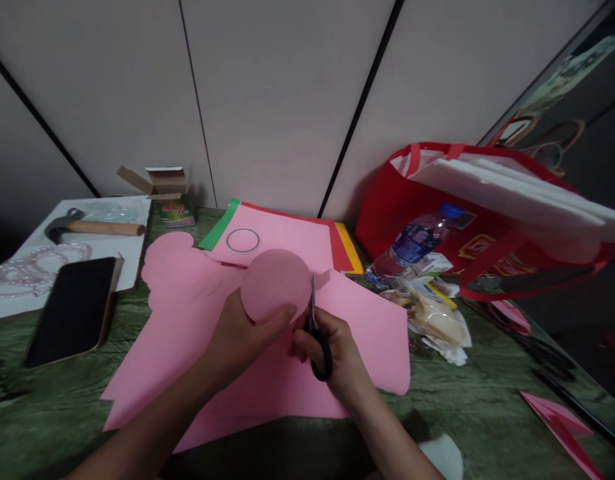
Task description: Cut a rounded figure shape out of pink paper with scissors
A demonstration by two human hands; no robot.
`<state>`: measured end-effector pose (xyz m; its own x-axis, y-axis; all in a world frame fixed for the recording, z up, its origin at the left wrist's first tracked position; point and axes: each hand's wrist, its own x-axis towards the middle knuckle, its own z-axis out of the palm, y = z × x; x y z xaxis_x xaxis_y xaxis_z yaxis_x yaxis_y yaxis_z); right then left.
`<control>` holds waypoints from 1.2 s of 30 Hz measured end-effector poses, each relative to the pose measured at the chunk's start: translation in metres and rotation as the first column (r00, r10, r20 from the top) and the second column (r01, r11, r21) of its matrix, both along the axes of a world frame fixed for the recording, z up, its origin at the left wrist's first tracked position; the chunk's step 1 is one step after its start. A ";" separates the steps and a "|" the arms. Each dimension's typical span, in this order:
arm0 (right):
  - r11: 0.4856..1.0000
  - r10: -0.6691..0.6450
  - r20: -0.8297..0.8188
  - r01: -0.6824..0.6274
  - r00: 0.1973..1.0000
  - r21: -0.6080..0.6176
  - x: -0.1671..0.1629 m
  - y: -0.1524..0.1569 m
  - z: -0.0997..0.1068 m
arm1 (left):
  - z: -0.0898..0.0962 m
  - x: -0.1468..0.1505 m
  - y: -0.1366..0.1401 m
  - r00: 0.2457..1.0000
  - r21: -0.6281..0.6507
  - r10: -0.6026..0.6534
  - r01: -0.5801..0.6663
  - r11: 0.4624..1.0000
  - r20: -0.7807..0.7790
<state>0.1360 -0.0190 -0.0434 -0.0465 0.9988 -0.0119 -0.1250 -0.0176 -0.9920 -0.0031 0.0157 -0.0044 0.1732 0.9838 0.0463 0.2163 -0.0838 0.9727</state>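
Pinched in my left hand (247, 333) is a round pink paper piece (274, 283), its thumb lying across the lower edge. My right hand (332, 347) grips black-handled scissors (321, 353), whose blades point up along the right edge of the round piece. A small pink strip sticks out just right of the blades. Beneath both hands lie large pink paper sheets (377, 333), some with cut, curved edges. Behind them, a stack of coloured paper (297, 233) has a thin dark ring (243, 241) on its top pink sheet.
To the left are a phone (72, 310), a hammer (104, 228), beaded strands (42, 267) and a small open box (174, 208). At the right stand a plastic bottle (410, 247), crumpled wrappers (437, 320) and a red bag (387, 193). A wall closes off the back.
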 end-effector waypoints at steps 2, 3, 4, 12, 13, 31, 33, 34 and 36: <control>1.000 0.002 0.001 -0.002 1.000 0.005 0.000 0.000 0.000 | 0.000 0.000 0.000 1.000 0.000 -0.010 0.010 1.000 0.001; 1.000 0.002 0.001 -0.002 1.000 0.005 0.000 0.000 0.000 | 0.000 0.000 0.000 1.000 0.002 -0.016 0.016 1.000 0.003; 1.000 0.002 0.000 -0.002 1.000 0.005 0.000 0.000 0.000 | 0.000 0.000 0.000 1.000 0.005 -0.017 0.017 1.000 0.004; 1.000 -0.019 0.001 0.019 1.000 -0.024 0.000 -0.001 0.002 | 0.001 0.001 0.002 1.000 0.013 -0.006 0.006 1.000 -0.001; 0.999 -0.018 0.000 0.018 1.000 -0.026 -0.001 -0.002 0.002 | 0.001 0.001 0.003 1.000 0.016 -0.005 0.005 1.000 -0.005; 0.998 -0.051 -0.045 0.049 0.998 -0.050 -0.002 -0.001 0.000 | -0.017 -0.009 0.031 0.912 -0.152 0.327 -0.297 0.943 0.249; 0.997 -0.059 -0.049 0.057 0.997 -0.050 -0.003 -0.001 0.000 | -0.024 -0.015 0.044 0.720 -0.316 0.497 -0.386 0.867 0.485; 0.997 -0.061 -0.048 0.058 0.997 -0.050 -0.003 -0.001 0.000 | -0.027 -0.019 0.050 0.676 -0.345 0.532 -0.406 0.846 0.510; 0.997 -0.061 -0.044 0.059 0.997 -0.053 -0.003 -0.001 0.000 | -0.032 -0.027 0.060 0.626 -0.400 0.578 -0.418 0.815 0.523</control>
